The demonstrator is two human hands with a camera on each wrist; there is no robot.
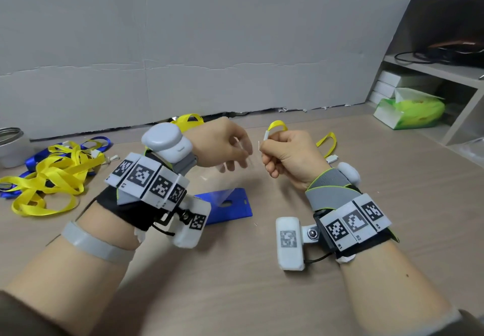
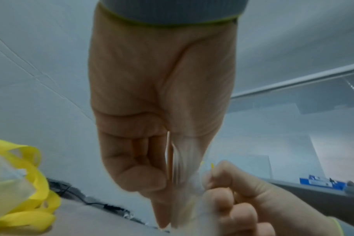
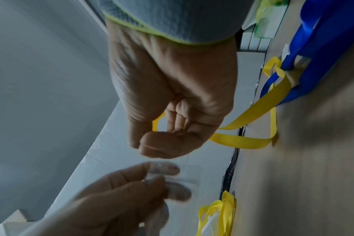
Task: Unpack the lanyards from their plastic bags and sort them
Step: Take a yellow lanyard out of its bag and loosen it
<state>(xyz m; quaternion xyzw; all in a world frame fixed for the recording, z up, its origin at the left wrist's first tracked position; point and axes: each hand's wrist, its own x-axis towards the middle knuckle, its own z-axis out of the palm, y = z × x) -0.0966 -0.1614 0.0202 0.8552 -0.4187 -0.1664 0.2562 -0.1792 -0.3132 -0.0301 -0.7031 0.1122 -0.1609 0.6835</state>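
Both hands are raised above the wooden table (image 1: 262, 296). My right hand (image 1: 271, 152) is curled into a fist round a yellow lanyard (image 1: 277, 125). Its white clip end (image 1: 265, 136) sticks up out of the fist, and the strap (image 3: 243, 140) trails off behind the hand (image 3: 178, 127). My left hand (image 1: 242, 152) pinches a clear plastic bag (image 1: 225, 176), which hangs down blurred just left of the right hand. The left wrist view shows the bag (image 2: 178, 167) between thumb and fingers of the left hand (image 2: 164, 183).
A tangled pile of yellow and blue lanyards (image 1: 52, 176) lies at the left, beside a metal can (image 1: 10, 147). A blue card holder (image 1: 227, 204) lies flat under my hands. A tissue pack (image 1: 411, 110) and white boxes sit on the shelf at right. A grey wall panel (image 1: 183, 47) stands behind.
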